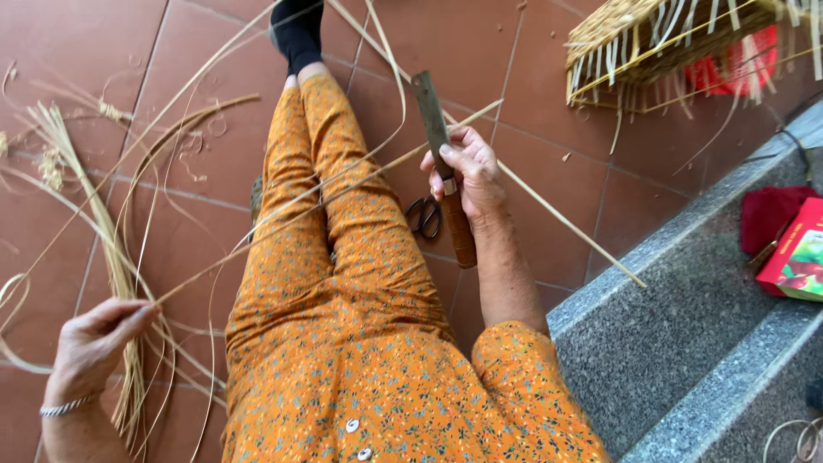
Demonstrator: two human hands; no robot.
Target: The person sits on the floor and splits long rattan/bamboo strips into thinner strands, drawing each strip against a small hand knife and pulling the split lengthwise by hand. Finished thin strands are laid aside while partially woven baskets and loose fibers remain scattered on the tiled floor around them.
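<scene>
The right hand (465,176), just right of the frame's centre, is closed around a long knife (442,167), fingers wrapped where the brown wooden handle meets the flat dull blade, which points toward the top of the frame. The left hand (94,339), at lower left with a silver bracelet (64,406) on its wrist, pinches one end of a thin bamboo strip (326,193) between thumb and fingertips, the other fingers loosely curled; the strip runs diagonally up across the lap to the blade (whether it touches the edge cannot be told). Between the hands stretch the person's legs in orange flower-patterned trousers (343,257), ending in a black sock (297,34) at the top. A pair of dark scissors (423,216) lies on the red floor tiles (103,51) just beside the knife handle. More pale strips curl and scatter over the tiles at left, some gathered into a loose bundle (116,257). At upper right sits an unfinished woven basket (669,43) with loose ends sticking out, something red behind it. A grey stone step (669,326) fills the lower right, bearing a crumpled red cloth (771,214) and, at the right edge, a flat red box (801,253) with a green patch.
</scene>
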